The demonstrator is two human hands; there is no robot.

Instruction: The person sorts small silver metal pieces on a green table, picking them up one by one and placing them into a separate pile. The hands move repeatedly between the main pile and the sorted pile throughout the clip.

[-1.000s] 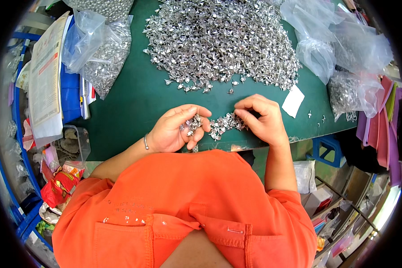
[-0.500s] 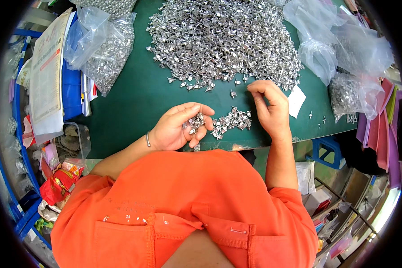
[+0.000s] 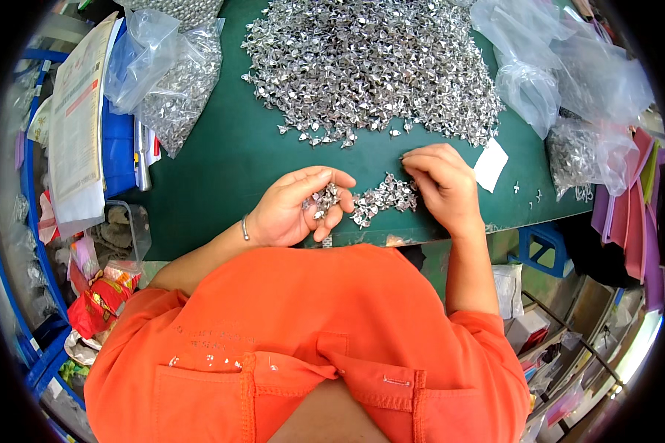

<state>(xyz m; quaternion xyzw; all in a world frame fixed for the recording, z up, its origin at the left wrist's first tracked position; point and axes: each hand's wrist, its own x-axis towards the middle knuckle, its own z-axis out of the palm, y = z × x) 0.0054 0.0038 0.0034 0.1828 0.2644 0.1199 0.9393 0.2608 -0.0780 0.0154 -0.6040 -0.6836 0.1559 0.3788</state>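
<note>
My left hand (image 3: 295, 209) is cupped, palm up, with fingers curled round a clutch of small silvery metal pieces (image 3: 325, 198). Just right of it, a small heap of the same pieces (image 3: 383, 199) lies on the green table near its front edge. My right hand (image 3: 447, 188) is over the right end of that heap, its fingers bent and drawn together; a tiny dark bit, apparently one metal piece (image 3: 403, 156), shows at a fingertip. The thumb tip is mostly hidden. Beyond both hands spreads a large pile of these pieces (image 3: 369, 66).
Clear plastic bags of metal parts stand at the left (image 3: 181, 96) and right (image 3: 573, 159). A white paper slip (image 3: 490, 164) lies beside my right hand. Papers (image 3: 77, 125) lean on a blue bin at left. A blue stool (image 3: 543, 251) is below the table's right edge.
My right hand has come slightly nearer and its fingers have drawn together. The lone metal piece between the big pile and small heap is gone from its spot. My left hand stays put.
</note>
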